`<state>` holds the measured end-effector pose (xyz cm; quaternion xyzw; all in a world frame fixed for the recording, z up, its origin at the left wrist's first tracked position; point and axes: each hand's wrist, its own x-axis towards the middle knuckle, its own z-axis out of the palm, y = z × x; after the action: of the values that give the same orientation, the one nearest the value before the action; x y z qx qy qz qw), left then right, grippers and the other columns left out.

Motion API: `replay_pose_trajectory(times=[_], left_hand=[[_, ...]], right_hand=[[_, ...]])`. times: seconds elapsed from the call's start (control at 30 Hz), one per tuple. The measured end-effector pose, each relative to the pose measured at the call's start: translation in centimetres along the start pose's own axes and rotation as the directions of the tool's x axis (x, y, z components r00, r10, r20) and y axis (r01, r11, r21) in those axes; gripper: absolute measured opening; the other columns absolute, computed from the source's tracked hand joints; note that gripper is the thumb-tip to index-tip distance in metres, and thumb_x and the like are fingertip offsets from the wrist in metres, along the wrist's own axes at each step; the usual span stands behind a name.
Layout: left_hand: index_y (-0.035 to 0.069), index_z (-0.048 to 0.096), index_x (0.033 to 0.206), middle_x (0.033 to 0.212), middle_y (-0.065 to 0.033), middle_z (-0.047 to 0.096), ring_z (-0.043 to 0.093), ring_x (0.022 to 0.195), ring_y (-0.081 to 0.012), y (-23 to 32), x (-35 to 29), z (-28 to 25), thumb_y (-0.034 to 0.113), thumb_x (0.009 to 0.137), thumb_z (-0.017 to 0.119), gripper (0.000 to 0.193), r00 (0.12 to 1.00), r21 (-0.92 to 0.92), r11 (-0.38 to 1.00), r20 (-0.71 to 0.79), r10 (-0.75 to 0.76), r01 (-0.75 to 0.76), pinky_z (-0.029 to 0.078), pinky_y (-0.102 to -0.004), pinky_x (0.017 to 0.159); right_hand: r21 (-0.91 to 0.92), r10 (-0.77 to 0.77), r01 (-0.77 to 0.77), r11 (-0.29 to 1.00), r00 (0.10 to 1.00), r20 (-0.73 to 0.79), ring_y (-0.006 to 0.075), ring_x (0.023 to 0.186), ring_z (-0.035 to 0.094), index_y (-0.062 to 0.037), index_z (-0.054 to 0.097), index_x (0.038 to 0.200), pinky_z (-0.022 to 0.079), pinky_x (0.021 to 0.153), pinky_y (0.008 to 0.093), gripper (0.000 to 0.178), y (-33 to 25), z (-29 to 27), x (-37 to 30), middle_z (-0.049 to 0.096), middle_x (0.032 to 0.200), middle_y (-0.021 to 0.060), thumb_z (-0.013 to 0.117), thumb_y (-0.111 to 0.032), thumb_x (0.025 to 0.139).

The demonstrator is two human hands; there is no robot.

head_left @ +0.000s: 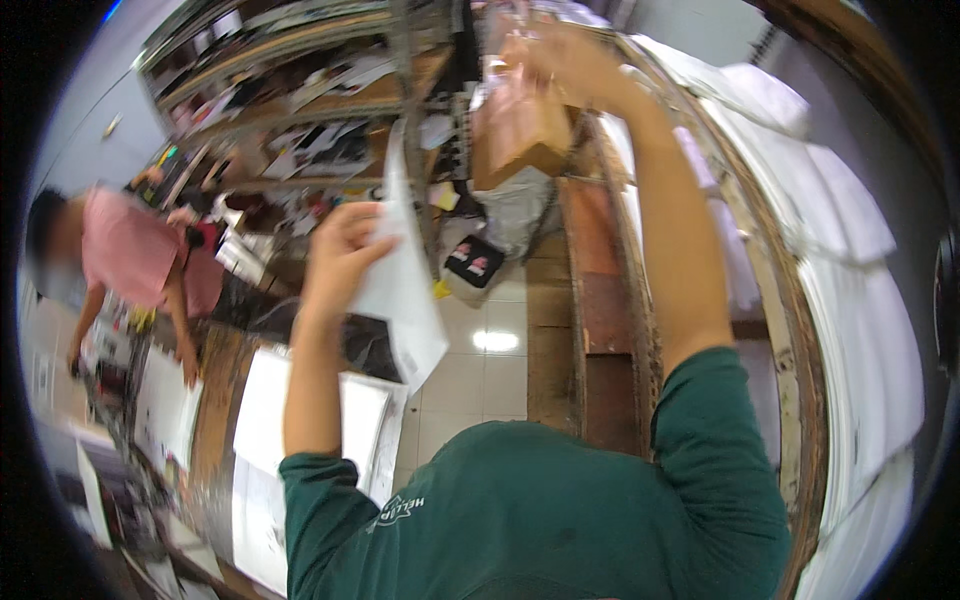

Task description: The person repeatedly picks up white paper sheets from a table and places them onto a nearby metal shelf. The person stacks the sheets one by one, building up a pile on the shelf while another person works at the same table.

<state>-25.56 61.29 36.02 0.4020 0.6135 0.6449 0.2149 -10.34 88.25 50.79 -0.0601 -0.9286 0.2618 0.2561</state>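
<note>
My left hand (345, 250) is raised on the left, its fingers closed on the edge of a white sheet (408, 315) that hangs down and bends slightly. My right arm stretches far forward, and my right hand (565, 62) is over a brown cardboard box (530, 140). Motion smears its fingers, so their grip is unclear. Below and left of my left hand, more white sheets (262, 415) lie on a wooden table.
Shelves (290, 110) full of papers stand ahead on the left. A person in a pink shirt (135, 245) leans over the table at far left. Wooden racks (605, 300) with white bundles (850, 300) line my right. A plastic bag (510, 215) and a black printed item (473, 262) lie on the tiled floor.
</note>
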Motion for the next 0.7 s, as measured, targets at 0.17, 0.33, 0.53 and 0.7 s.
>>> replay_pose_trajectory(times=[0.17,0.33,0.53,0.7], left_hand=[[0.005,0.067,0.093,0.079,-0.0069,0.065,0.061,0.071,-0.0146,-4.9,-4.2,6.4,0.009,0.072,0.069,0.021,0.998,0.197,0.978,-0.008,-0.061,0.061,0.049,-0.0290,0.067],[0.004,0.063,0.100,0.088,-0.0115,0.065,0.062,0.080,-0.0207,-12.1,-8.5,9.0,0.023,0.077,0.068,0.030,0.995,0.067,0.994,0.060,0.083,-0.087,0.050,-0.0336,0.072],[0.010,0.063,0.104,0.101,-0.0104,0.062,0.058,0.096,-0.0280,-13.5,-17.4,0.7,0.041,0.075,0.068,0.043,0.926,0.492,0.864,-0.365,0.097,0.103,0.046,-0.0373,0.083],[0.013,0.063,0.099,0.103,-0.0062,0.063,0.058,0.098,-0.0260,-18.8,-28.8,-9.3,0.025,0.075,0.070,0.028,0.499,0.532,0.653,-0.826,0.261,0.539,0.045,-0.0368,0.088]], right_hand=[[0.041,0.008,-0.024,0.999,0.937,0.350,0.0310,0.085,0.062,-0.0076,0.065,0.102,0.046,0.076,0.0391,0.041,-1.0,16.3,-10.2,0.066,0.090,0.0150,0.039,-0.038,0.093],[0.182,0.309,-0.345,0.921,0.930,0.199,0.0131,0.071,0.056,0.0046,0.064,0.094,0.044,0.066,0.0278,0.021,2.7,22.5,-15.8,0.063,0.072,0.0096,0.056,-0.013,0.085],[0.459,0.278,-0.361,0.812,0.930,0.239,0.0153,0.084,0.057,0.0054,0.062,0.103,0.045,0.075,0.0262,0.027,12.0,25.2,-19.1,0.062,0.095,0.0104,0.055,0.001,0.076],[0.443,0.442,-0.506,0.740,0.862,0.248,0.0174,0.089,0.058,0.0053,0.059,0.108,0.045,0.081,0.0272,0.034,16.1,26.7,-20.6,0.061,0.099,0.0115,0.052,0.007,0.074]])
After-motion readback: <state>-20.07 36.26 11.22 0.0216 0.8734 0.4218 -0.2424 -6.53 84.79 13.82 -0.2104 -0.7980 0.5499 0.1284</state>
